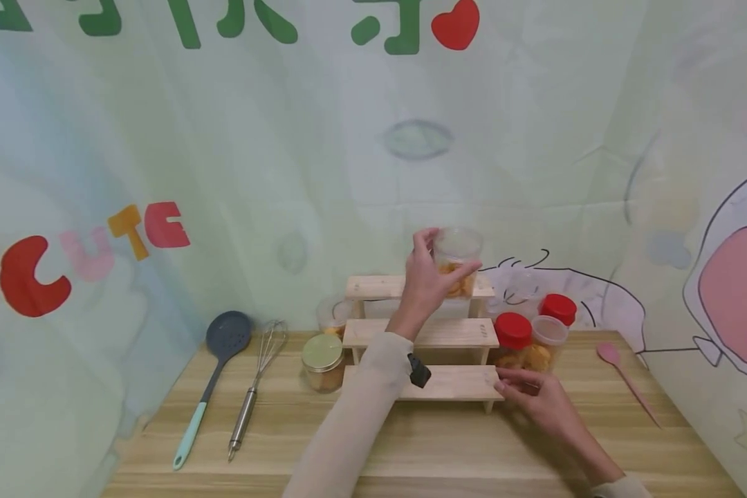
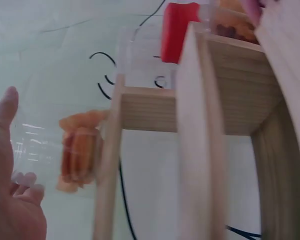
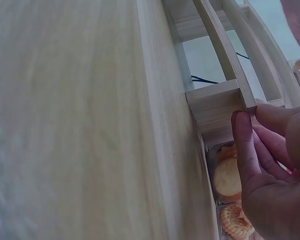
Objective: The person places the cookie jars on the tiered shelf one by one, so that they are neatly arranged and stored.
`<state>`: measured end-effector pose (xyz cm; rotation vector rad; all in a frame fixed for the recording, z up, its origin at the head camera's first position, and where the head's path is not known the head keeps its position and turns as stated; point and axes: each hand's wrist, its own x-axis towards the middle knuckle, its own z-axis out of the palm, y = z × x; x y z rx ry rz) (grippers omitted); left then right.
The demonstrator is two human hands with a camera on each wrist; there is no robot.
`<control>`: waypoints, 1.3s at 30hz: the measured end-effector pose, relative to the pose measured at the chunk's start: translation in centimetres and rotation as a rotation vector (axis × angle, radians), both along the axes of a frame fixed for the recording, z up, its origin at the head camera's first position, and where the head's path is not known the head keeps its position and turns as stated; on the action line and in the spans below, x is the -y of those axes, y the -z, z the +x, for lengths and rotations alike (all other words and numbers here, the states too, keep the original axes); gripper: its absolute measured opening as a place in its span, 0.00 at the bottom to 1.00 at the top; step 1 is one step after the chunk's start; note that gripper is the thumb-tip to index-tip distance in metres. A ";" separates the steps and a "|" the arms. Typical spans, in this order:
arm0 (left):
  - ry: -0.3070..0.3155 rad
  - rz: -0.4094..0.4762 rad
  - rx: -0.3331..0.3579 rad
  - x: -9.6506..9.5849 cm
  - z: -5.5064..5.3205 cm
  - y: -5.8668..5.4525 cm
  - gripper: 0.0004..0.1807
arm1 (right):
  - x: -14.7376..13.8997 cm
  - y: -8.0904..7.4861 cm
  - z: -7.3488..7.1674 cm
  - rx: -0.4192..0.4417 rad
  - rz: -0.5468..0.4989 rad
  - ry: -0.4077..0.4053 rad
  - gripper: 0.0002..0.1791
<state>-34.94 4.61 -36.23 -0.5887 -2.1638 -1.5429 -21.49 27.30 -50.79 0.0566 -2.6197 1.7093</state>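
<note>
Orange snacks [image 1: 463, 286] sit low in the clear jar [image 1: 459, 247], held roughly upright at the right end of the wooden top shelf [image 1: 376, 286]; whether its base touches the wood, I cannot tell. Much the nearer, the left hand [image 1: 428, 277] grips it, thumb and fingers around its wall. Lower down, the right hand [image 1: 544, 401] pinches the bottom shelf [image 1: 451, 382] by its right end.

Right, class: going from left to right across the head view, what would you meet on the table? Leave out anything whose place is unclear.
Skimmer, whisk, green-lidded jar, rack, nearer red-lidded jar, pink spoon.
</note>
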 end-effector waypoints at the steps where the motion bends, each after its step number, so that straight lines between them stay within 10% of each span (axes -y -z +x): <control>1: -0.017 -0.005 -0.006 0.1 0.1 0.4 0.53 | 0.0 0.1 0.0 -0.007 0.005 -0.009 0.25; 7: -0.068 -0.105 -0.037 0.1 0.2 1.9 0.58 | 0.0 0.3 -0.1 -0.023 0.019 -0.001 0.25; 17: -0.094 -0.256 0.105 -0.6 -0.1 2.9 0.57 | 0.2 0.2 -0.1 0.007 0.001 -0.009 0.26; 39: -0.063 -0.354 0.028 -0.6 -1.0 3.1 0.59 | -0.1 0.0 -0.2 -0.007 0.033 -0.026 0.26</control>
